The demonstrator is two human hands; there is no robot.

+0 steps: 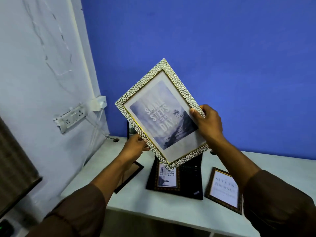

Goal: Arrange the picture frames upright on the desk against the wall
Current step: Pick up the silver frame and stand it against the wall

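Behind the fingers, blue wall (222, 57). Below them, white worktop (162, 209): black laptop (193, 182) bearing a dark flat frame (166, 178), brown-bordered frame (224, 189) to the right, black frame (130, 177) to the left. Held aloft, tilted: white pebble-textured gold-edged picture frame (162, 113), gripped by left hand (135, 146) and right hand (209, 122) at opposite edges.

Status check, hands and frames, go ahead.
Left hand and right hand both grip white pebbled frame, tilted, midair. Three frames flat on desk. Nothing blocking blue wall.
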